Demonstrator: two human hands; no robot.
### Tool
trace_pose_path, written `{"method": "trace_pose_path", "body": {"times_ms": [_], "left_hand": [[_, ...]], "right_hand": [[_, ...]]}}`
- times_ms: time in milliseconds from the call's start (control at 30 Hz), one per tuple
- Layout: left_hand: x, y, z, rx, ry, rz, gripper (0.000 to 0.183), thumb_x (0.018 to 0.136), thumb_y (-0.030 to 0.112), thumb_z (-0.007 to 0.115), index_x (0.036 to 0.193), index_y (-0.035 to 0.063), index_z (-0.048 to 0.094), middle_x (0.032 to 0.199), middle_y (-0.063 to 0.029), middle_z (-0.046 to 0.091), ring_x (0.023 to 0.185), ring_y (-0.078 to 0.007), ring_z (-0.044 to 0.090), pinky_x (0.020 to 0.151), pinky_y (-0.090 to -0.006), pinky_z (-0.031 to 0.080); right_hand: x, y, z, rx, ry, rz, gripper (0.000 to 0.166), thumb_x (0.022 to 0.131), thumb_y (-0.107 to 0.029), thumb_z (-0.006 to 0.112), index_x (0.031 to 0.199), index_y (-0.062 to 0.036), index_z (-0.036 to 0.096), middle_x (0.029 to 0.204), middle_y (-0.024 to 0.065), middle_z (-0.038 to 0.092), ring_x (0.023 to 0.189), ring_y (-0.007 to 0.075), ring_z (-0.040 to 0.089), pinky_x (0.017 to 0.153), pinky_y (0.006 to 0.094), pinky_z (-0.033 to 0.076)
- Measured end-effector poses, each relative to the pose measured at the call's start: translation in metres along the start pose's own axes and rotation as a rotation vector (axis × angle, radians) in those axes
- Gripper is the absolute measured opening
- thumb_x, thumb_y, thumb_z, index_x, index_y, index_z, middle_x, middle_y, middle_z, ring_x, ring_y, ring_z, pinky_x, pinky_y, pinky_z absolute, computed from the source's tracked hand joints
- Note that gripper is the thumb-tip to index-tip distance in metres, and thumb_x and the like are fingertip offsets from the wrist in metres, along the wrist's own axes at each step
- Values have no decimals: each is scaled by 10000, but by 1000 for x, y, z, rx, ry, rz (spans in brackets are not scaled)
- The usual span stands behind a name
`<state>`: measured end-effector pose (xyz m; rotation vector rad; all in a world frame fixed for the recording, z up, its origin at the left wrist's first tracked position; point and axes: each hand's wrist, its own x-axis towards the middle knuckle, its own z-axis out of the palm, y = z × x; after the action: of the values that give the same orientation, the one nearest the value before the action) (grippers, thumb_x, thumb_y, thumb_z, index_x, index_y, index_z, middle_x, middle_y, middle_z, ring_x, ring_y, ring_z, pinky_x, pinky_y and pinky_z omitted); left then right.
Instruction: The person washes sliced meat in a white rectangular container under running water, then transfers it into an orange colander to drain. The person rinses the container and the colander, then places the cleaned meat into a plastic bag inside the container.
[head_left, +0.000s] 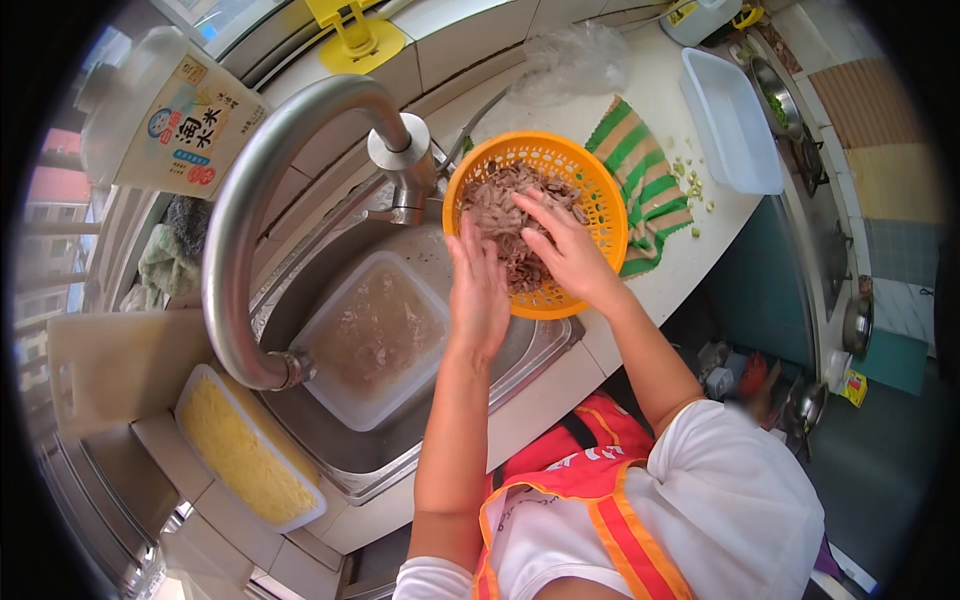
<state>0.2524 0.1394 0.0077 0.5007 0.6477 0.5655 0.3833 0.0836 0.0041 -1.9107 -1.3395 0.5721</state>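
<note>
An orange plastic colander (609, 259) holds a heap of shredded brownish meat (499, 191) and stands at the right end of the sink, partly over the counter. My left hand (478, 289) lies upright along the near left side of the meat, fingers together. From the right, my right hand (562, 244) rests on top of the heap with its fingers spread. Neither hand clearly grips anything. In the steel sink (300, 427), a translucent plastic tub (375, 341) holds cloudy brownish water. A green-and-tan striped cloth (645, 180) lies just right of the colander.
A curved steel faucet (225, 225) arches over the sink's left side. Left are a tub of yellow shreds (247, 450), a cutting board (124, 367) and a large jug (176, 120). An empty plastic container (731, 124), a clear bag (577, 60) and green scraps (694, 187) lie on the counter.
</note>
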Motion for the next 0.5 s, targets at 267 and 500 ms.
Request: {"method": "trace_pose_path", "body": {"times_ms": [267, 500], "left_hand": [[-31, 6, -23, -71, 161, 236, 524, 927, 408, 306, 1302, 43, 316, 1323, -136, 353, 1168, -284, 408, 999, -390, 292], [-59, -7, -209, 266, 809, 346, 362, 913, 243, 415, 1191, 11, 405, 1173, -132, 461, 1059, -261, 483, 878, -358, 406]], "right_hand": [[-1, 5, -21, -324, 111, 30, 280, 853, -77, 490, 1129, -109, 530, 1031, 116, 589, 865, 290, 590, 734, 322, 476], [-22, -45, 65, 114, 234, -413, 129, 813, -112, 525, 911, -71, 599, 797, 65, 622, 637, 211, 608, 556, 335, 483]]}}
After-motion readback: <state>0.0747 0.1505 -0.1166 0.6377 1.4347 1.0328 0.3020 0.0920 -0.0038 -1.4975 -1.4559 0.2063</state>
